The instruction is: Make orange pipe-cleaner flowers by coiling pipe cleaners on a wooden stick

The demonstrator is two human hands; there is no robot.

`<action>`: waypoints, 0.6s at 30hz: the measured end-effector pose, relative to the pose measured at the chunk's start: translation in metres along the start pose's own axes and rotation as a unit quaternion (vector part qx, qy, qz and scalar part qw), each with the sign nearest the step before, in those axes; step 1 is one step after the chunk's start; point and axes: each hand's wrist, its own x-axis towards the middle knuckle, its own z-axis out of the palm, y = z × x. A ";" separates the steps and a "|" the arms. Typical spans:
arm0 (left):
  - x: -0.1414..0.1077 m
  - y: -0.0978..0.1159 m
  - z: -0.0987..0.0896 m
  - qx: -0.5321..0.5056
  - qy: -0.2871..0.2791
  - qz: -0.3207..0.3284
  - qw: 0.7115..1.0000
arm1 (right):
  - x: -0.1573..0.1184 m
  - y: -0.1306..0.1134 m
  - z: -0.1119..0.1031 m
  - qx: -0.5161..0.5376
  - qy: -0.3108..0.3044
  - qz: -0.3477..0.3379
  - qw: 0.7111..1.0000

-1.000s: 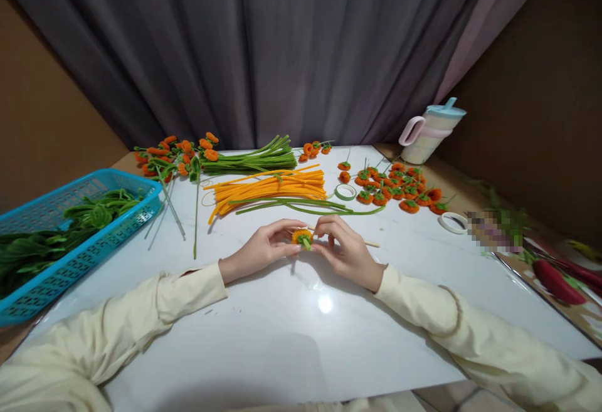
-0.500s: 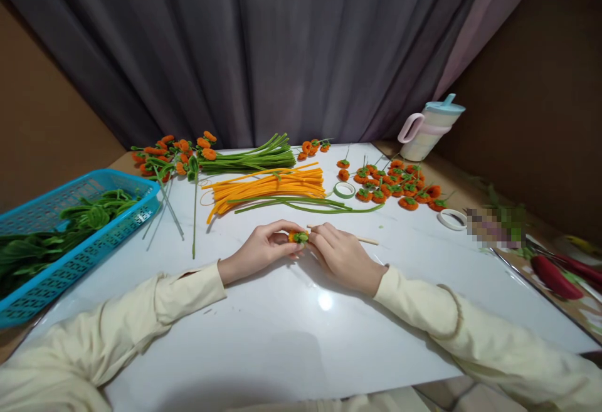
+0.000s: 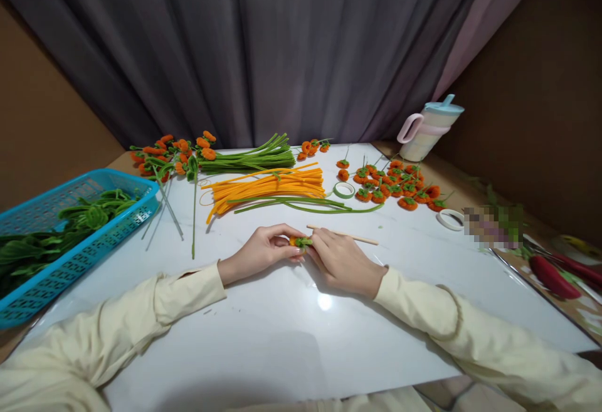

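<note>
Between my two hands, over the middle of the white table, is a small orange flower (image 3: 296,241) with a green base, made of fuzzy pipe cleaner. My left hand (image 3: 269,250) pinches its orange side between thumb and fingers. Closed fingers of my right hand (image 3: 339,256) grip the green part (image 3: 305,242) from the other side; the fingertips are partly hidden. A thin wooden stick (image 3: 352,234) lies on the table just beyond my right hand. Orange pipe cleaners (image 3: 270,187) lie in a bundle past my hands, with several loose green pipe cleaners (image 3: 301,202) in front.
A blue basket (image 3: 126,208) of green leaves stands at left. Finished orange flowers (image 3: 409,186) cluster at right, near green tape (image 3: 344,190) and white tape (image 3: 451,219). Green stems (image 3: 249,160) lie behind. Red-handled pliers (image 3: 555,276) and a lidded cup (image 3: 430,130) are at right.
The flower has turned slightly between my fingers, its green part now pointing more to the right. My right hand has shifted a little, showing more of the stick.
</note>
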 end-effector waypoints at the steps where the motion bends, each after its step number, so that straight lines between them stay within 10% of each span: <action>1: 0.000 -0.001 0.000 -0.001 -0.001 0.000 1.000 | 0.000 0.001 0.000 0.003 -0.007 -0.002 1.000; 18: 0.001 -0.003 0.000 -0.007 0.003 -0.012 1.000 | -0.002 0.004 0.007 -0.016 -0.007 -0.040 0.999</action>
